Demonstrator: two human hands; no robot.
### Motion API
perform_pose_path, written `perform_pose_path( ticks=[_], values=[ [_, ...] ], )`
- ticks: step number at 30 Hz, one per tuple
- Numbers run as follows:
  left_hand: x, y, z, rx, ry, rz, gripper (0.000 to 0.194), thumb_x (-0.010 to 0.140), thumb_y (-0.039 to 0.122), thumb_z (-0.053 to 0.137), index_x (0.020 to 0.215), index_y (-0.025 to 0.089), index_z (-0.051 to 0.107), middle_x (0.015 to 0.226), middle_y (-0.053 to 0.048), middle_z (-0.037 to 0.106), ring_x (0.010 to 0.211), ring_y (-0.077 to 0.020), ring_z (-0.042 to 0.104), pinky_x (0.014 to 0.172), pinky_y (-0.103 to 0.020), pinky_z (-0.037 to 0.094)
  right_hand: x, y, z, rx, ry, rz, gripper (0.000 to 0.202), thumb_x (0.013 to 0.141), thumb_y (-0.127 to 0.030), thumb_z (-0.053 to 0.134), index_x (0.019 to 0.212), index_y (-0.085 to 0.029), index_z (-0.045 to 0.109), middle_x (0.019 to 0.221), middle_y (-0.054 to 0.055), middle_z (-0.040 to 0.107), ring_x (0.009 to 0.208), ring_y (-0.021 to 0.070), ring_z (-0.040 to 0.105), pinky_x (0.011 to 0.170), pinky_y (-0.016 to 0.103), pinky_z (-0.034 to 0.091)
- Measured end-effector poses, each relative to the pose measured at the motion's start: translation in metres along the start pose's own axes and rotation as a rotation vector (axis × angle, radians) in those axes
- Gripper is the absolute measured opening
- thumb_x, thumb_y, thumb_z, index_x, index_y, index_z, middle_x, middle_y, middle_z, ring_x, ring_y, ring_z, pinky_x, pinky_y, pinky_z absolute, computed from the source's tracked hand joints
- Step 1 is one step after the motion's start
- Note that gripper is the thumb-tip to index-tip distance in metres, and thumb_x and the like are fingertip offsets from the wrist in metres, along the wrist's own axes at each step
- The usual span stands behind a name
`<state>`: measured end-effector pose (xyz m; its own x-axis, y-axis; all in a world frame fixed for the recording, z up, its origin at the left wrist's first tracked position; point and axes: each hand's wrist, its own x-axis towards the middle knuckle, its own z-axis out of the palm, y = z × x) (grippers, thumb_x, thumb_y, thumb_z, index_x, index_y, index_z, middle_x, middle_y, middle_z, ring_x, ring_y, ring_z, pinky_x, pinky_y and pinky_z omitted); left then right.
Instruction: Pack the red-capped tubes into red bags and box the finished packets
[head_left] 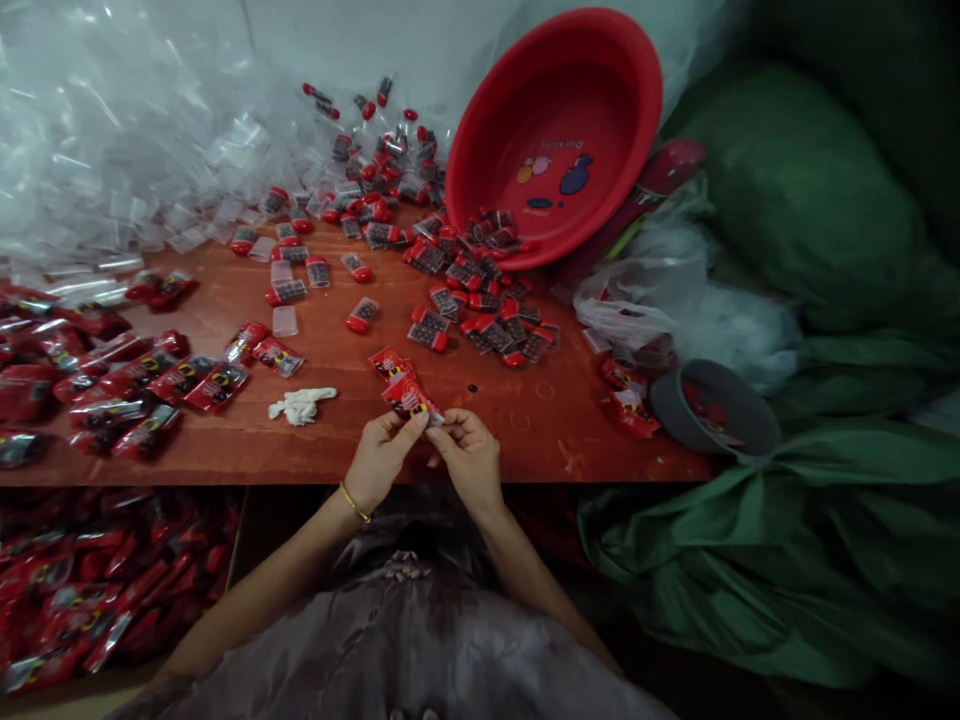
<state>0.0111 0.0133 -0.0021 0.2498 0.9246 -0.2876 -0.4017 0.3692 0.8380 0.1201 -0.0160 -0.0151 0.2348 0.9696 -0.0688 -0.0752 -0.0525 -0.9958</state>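
Observation:
Between both hands, near the front edge of the red-brown table (517, 450), is a small red printed packet (411, 394). My left hand (380, 455), with a gold bangle at the wrist, pinches its lower edge between thumb and fingers. From the other side my right hand (471, 455) pinches the packet's lower right corner. Just beyond it lies another red packet (386, 362), partly overlapped by the held one. Farther back are loose small clear cases with red caps and dark contents, such as one case (363, 315) lying alone.
A red basin (555, 130) leans at the back with a pile of cases (480, 270) at its mouth. Clear plastic sleeves (112, 130) heap back left. Filled red packets (142, 380) lie left, more in a box below. A grey bowl (667, 400) and green sacks (810, 190) stand right.

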Motion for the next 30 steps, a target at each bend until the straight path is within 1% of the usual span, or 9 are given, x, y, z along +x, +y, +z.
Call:
perform_pose_path(
  ticks=[5, 9, 12, 14, 17, 19, 23, 26, 30],
  values=[
    [0.007, 0.020, -0.014, -0.057, 0.094, -0.083, 0.031, 0.060, 0.040, 0.079, 0.070, 0.013, 0.066, 0.062, -0.001, 0.066, 0.060, -0.0124, 0.061, 0.066, -0.026, 0.050, 0.032, -0.003, 0.002, -0.263, 0.004, -0.131, 0.026, 0.073, -0.045, 0.062, 0.077, -0.021, 0.054, 0.064, -0.001, 0.062, 0.056, 0.0129, 0.057, 0.052, 0.025, 0.050],
    [0.016, 0.078, -0.069, -0.206, 0.361, 0.011, 0.020, 0.084, 0.031, 0.056, 0.072, 0.016, 0.063, 0.072, -0.002, 0.071, 0.077, -0.0151, 0.066, 0.079, -0.030, 0.051, 0.088, -0.008, -0.043, -0.879, 0.236, -0.363, 0.033, 0.085, -0.038, 0.046, 0.102, -0.014, 0.059, 0.104, 0.015, 0.065, 0.095, 0.0248, 0.057, 0.084, 0.042, 0.045],
    [0.018, 0.113, -0.113, -0.321, 0.579, 0.143, 0.041, 0.092, 0.045, 0.034, 0.078, 0.018, 0.062, 0.079, -0.001, 0.072, 0.085, -0.0141, 0.065, 0.079, -0.028, 0.051, 0.121, 0.000, -0.078, -1.193, 0.334, -0.273, 0.041, 0.083, -0.028, 0.048, 0.119, -0.011, 0.053, 0.126, 0.021, 0.054, 0.110, 0.0330, 0.048, 0.089, 0.051, 0.038],
    [0.019, 0.116, -0.123, -0.308, 0.607, 0.237, 0.045, 0.089, 0.053, 0.036, 0.080, 0.018, 0.062, 0.087, -0.002, 0.073, 0.090, -0.0155, 0.064, 0.081, -0.030, 0.051, 0.126, 0.010, -0.087, -1.298, 0.300, -0.270, 0.038, 0.083, -0.023, 0.047, 0.119, -0.014, 0.055, 0.129, 0.017, 0.053, 0.115, 0.0335, 0.044, 0.093, 0.054, 0.033],
    [0.023, 0.089, -0.105, -0.066, 0.578, 0.303, 0.027, 0.080, 0.044, 0.058, 0.087, 0.019, 0.065, 0.090, -0.001, 0.072, 0.090, -0.0160, 0.064, 0.090, -0.032, 0.047, 0.108, 0.025, -0.080, -1.389, 0.267, -0.345, 0.031, 0.084, -0.017, 0.043, 0.108, -0.016, 0.062, 0.129, 0.014, 0.054, 0.117, 0.0311, 0.043, 0.097, 0.053, 0.027],
    [0.030, 0.061, -0.079, 0.328, 0.472, 0.403, 0.027, 0.071, 0.035, 0.068, 0.091, 0.018, 0.068, 0.098, -0.005, 0.071, 0.098, -0.0201, 0.063, 0.097, -0.036, 0.043, 0.091, 0.030, -0.071, -1.394, 0.298, -0.392, 0.031, 0.083, -0.016, 0.042, 0.106, -0.017, 0.063, 0.129, 0.014, 0.053, 0.116, 0.0300, 0.044, 0.097, 0.053, 0.026],
    [0.045, 0.021, -0.040, 1.093, 0.212, 0.547, 0.028, 0.077, 0.031, 0.061, 0.102, 0.019, 0.067, 0.121, -0.011, 0.063, 0.125, -0.0298, 0.046, 0.105, -0.048, 0.032, 0.075, 0.026, -0.057, -1.288, 0.339, -0.473, 0.028, 0.087, -0.023, 0.043, 0.106, -0.017, 0.063, 0.117, 0.013, 0.061, 0.103, 0.0270, 0.050, 0.089, 0.045, 0.034],
    [0.052, 0.008, -0.030, 1.432, 0.126, 0.577, 0.032, 0.081, 0.030, 0.056, 0.110, 0.021, 0.063, 0.132, -0.012, 0.055, 0.132, -0.0328, 0.036, 0.106, -0.054, 0.027, 0.084, 0.017, -0.044, -1.257, 0.247, -0.511, 0.032, 0.091, -0.034, 0.041, 0.103, -0.016, 0.064, 0.099, 0.012, 0.067, 0.090, 0.0244, 0.054, 0.080, 0.037, 0.037],
    [0.050, 0.002, -0.033, 1.568, 0.073, 0.587, 0.031, 0.083, 0.031, 0.053, 0.111, 0.020, 0.063, 0.129, -0.013, 0.058, 0.132, -0.0336, 0.037, 0.106, -0.055, 0.025, 0.106, 0.010, -0.019, -1.326, 0.238, -0.493, 0.056, 0.079, -0.059, 0.052, 0.108, -0.011, 0.060, 0.102, 0.018, 0.062, 0.094, 0.0303, 0.051, 0.078, 0.040, 0.035]
  ],
)
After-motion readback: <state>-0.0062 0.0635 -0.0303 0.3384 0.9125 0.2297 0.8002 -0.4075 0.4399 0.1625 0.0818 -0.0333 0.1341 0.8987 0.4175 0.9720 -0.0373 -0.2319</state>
